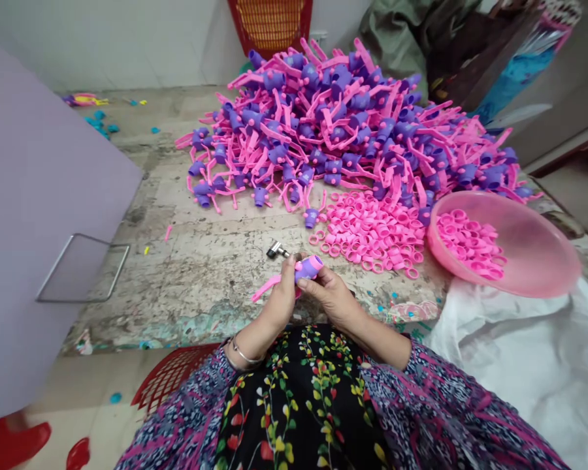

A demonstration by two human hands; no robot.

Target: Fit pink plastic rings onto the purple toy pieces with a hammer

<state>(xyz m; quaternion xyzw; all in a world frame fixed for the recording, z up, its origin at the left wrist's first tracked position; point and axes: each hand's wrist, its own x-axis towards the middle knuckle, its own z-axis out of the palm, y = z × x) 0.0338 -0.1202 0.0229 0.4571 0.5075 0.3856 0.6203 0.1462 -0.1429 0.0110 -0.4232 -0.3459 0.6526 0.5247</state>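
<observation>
Between my two hands, close to the table's front edge, is a purple doll torso (304, 269) with pink arms. A pink ring (315, 262) sits at its upper right end, and one pink arm sticks out to the left. My left hand (280, 294) is closed around the torso's left side. From the right, my right hand (334, 299) grips it too, thumb lying along the lower side. Just beyond my left hand is a small black and silver metal fitting (276, 249). A pile of loose pink rings (372, 232) lies ahead of my right hand.
A large heap of purple torsos with pink arms (343, 124) covers the table's back. At right, a pink bowl (534, 254) holds more rings, above a white sack (514, 352). A lilac panel with a wire handle (73, 299) stands at left. Behind is a red basket (273, 26).
</observation>
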